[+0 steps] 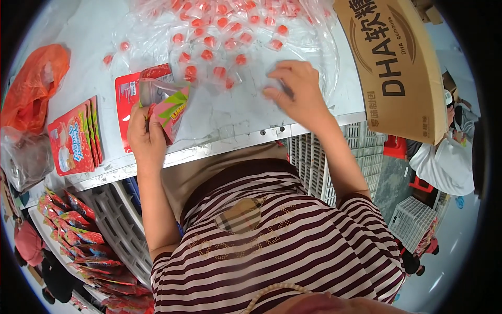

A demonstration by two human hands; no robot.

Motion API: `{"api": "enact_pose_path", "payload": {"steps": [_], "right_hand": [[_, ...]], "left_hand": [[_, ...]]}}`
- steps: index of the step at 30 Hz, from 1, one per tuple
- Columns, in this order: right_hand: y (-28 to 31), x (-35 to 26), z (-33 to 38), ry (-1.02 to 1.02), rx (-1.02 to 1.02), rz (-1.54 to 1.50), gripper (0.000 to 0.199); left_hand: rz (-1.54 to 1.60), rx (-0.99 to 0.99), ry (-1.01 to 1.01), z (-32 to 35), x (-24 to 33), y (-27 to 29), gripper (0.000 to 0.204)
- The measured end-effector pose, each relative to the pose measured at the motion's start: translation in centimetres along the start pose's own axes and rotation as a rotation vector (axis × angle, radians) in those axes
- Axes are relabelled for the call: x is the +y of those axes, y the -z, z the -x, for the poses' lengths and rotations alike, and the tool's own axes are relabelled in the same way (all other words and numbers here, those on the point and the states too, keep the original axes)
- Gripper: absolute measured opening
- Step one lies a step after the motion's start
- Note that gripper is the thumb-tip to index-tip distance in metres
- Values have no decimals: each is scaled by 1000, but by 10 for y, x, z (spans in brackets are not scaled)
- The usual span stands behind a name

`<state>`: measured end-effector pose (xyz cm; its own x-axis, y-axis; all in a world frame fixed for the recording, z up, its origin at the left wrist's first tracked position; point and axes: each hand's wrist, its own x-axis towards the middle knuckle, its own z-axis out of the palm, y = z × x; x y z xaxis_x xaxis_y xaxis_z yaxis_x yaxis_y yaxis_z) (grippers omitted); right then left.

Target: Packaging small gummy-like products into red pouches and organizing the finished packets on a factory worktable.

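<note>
My left hand (146,133) is closed on a small pink and green pouch (170,110); the pouch's mouth gapes, showing a silvery inside. Beneath it more red pouches (124,94) lie flat near the table's front edge. My right hand (297,93) hovers over the table to the right, thumb and forefinger apart with nothing visible between them, slightly blurred. Beyond both hands, individually wrapped red gummies (207,54) are scattered in clear wrappers, many of them on a large clear plastic bag (308,39).
A large brown carton (405,104) stands at the right. Left on the table are a row of red pouches (73,138) and an orange plastic bag (39,83). Filled pouches (78,235) crowd a white crate below left. Other people (444,165) are visible beyond the carton.
</note>
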<state>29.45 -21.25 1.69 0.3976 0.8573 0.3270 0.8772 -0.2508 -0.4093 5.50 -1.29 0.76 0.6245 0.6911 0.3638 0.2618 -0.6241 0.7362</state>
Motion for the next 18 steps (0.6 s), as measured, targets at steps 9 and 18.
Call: {"api": "enact_pose_path", "payload": {"steps": [9, 18], "right_hand": [[-19, 38, -52, -63, 226, 156, 39], [6, 23, -28, 33, 35, 83, 32]], "left_hand": [[34, -22, 35, 0, -1, -1, 8], [11, -7, -2, -1, 0, 0, 7]]}}
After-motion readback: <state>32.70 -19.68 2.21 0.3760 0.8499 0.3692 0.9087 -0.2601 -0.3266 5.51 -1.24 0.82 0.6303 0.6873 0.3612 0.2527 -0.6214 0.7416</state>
